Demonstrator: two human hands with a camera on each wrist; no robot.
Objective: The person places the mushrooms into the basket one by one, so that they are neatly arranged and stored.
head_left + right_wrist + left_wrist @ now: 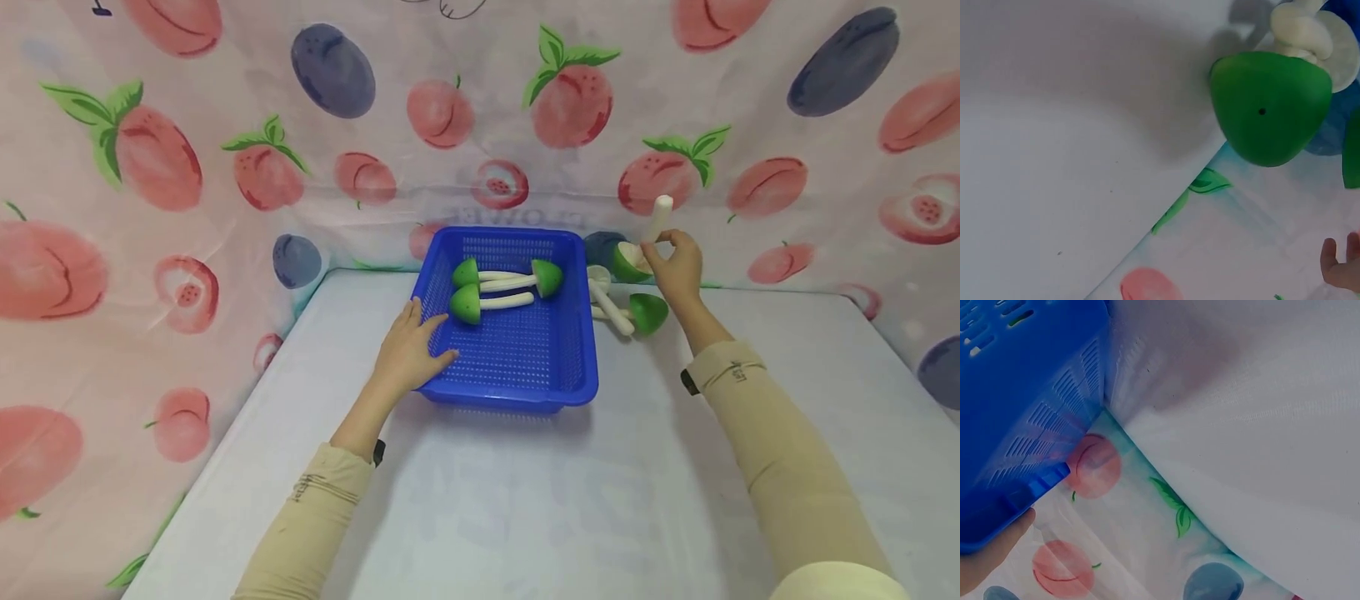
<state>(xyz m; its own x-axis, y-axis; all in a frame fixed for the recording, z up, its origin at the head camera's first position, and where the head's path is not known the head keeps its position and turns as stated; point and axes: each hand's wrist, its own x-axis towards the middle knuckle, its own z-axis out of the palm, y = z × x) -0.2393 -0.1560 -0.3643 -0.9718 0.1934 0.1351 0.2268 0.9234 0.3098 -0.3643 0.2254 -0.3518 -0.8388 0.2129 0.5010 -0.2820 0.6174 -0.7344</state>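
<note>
The right hand (678,271) pinches a toy mushroom (659,221) between thumb and fingers, its smooth white stem slanting upward and its rounded green cap low, with a pale underside. The fingertips cover the place where stem and cap meet. It is held beyond the basket's right side, near the printed cloth (495,92). In the right wrist view, only a sliver of the hand enters the corner, and a green cap is cut off at the edge.

Just below lie the loose mushrooms (648,314) on the tabletop (555,500), stems crossing, partly hidden by the basket wall; their number is hard to tell.

The left hand (407,354) lies with fingers spread on the left rim of the blue basket (517,393); its outer fingertips are hard to make out. Inside, three green-capped mushrooms (506,302) lie on their sides, one stem partly covered by another.
</note>
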